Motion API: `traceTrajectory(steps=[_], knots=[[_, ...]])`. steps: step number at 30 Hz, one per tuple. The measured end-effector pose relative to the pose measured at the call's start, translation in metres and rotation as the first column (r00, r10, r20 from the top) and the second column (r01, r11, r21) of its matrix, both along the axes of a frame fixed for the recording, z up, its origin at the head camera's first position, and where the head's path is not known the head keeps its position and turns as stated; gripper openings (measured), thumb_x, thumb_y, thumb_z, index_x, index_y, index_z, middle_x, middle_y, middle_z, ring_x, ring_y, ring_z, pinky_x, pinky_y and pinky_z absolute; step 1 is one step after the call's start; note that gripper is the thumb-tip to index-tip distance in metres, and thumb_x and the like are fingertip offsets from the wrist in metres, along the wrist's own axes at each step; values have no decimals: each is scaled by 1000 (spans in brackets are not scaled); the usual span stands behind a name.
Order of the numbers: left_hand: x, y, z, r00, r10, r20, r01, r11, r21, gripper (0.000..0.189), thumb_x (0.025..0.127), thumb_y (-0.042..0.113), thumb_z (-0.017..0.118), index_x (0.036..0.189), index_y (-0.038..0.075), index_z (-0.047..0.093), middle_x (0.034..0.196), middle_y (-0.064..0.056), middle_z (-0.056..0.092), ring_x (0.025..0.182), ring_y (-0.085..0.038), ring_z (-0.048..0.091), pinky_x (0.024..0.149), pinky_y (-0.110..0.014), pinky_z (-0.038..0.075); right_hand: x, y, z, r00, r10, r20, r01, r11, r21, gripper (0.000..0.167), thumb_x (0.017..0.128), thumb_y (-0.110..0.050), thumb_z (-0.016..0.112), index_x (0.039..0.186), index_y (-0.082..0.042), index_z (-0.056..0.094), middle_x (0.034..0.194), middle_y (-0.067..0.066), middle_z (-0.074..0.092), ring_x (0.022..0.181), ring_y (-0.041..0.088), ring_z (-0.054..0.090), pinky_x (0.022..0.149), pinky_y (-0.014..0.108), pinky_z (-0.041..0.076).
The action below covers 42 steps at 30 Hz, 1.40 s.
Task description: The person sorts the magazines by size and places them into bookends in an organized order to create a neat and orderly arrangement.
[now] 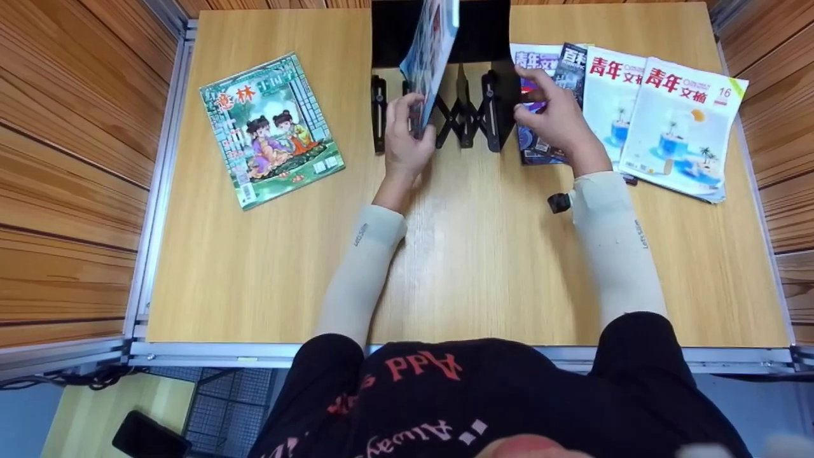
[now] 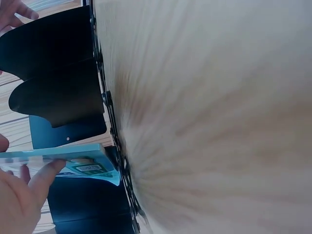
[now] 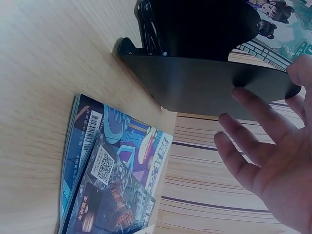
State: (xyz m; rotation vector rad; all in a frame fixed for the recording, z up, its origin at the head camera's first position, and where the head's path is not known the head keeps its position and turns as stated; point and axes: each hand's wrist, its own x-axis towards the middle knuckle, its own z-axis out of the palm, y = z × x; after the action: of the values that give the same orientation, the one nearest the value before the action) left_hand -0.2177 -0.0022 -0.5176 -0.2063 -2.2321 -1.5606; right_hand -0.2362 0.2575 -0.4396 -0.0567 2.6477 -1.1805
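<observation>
Lying at lower left: a dark flat device (image 1: pixel 149 436) on a wooden board (image 1: pixel 82 413), below and beyond the near edge of the worktop (image 1: pixel 477 267).
Green magazine: flat on the left part of the worktop, a green magazine (image 1: pixel 273 130) sits askew, its cover showing two cartoon children seated side by side.
Left hand: of the two hands, the left hand (image 1: pixel 405 137) is grasping the upright magazine (image 1: pixel 439 57) between thumb and fingers, under a pale sleeve (image 1: pixel 356 280).
Upright magazine: it stands on edge, leaning a little, among the black panels of the book stand (image 1: pixel 467 117); whether its lower edge rests on the base I cannot tell.
Book stand: black, with a crisscross folding frame, set toward the far side of the worktop between the two forearms.
Right hand: the right hand (image 1: pixel 559 114) is grasping the edge of the stand's right-hand panel (image 3: pixel 204 90), with fingertips against its outer face.
Purple magazine: just right of that panel, a purple magazine (image 1: pixel 531 127) lies flat, partly covered by a dark magazine (image 3: pixel 112 195).
White magazines: farthest right, two white magazines (image 1: pixel 683 137) with red lettering overlap, the nearer-to-edge one uppermost.
</observation>
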Motion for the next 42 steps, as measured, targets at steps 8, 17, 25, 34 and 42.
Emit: traceTrajectory(steps=[8, 17, 25, 34, 42], knots=[[0, -3, -2, 990, -24, 142, 18, 999, 38, 46, 78, 8, 70, 120, 14, 52, 120, -4, 51, 111, -13, 52, 94, -23, 45, 0, 2, -2, 1000, -2, 4, 2, 1000, 0, 58, 94, -36, 56, 140, -58, 28, 138, 10, 52, 114, 22, 52, 94, 41, 45], [1, -5, -2, 967, -23, 254, 10, 998, 55, 42, 79, 11, 71, 117, 15, 54, 117, -3, 53, 107, -13, 53, 91, -24, 47, -1, 3, -4, 1000, 2, 0, -2, 1000, -11, 58, 94, -37, 57, 141, -58, 29, 137, 10, 53, 114, 21, 53, 93, 39, 45], [3, -7, -2, 962, -2, 274, -6, 1000, 29, 44, 78, 17, 72, 118, 14, 54, 114, -2, 55, 102, -11, 55, 89, -22, 42, -2, 2, -3, 998, 31, -61, -31, 1000, -1, 59, 94, -32, 57, 141, -54, 31, 135, 11, 58, 118, 21, 56, 91, 34, 47], [11, -11, 2, 941, -6, 339, 33, 997, -74, 71, 76, 40, 73, 141, 27, 45, 133, -1, 49, 119, -15, 49, 100, -32, 41, -4, -1, -1, 1000, 25, -12, -25, 1000, -10, 59, 94, -33, 58, 142, -54, 30, 136, 11, 56, 119, 22, 54, 97, 40, 46], [31, -23, 10, 980, -47, 194, 65, 994, -88, 75, 76, 42, 73, 143, 23, 46, 139, -3, 47, 124, -19, 48, 97, -38, 45, -4, -1, -4, 1000, 20, -17, -20, 1000, -17, 59, 94, -32, 57, 142, -54, 30, 135, 11, 57, 118, 22, 55, 98, 40, 46]])
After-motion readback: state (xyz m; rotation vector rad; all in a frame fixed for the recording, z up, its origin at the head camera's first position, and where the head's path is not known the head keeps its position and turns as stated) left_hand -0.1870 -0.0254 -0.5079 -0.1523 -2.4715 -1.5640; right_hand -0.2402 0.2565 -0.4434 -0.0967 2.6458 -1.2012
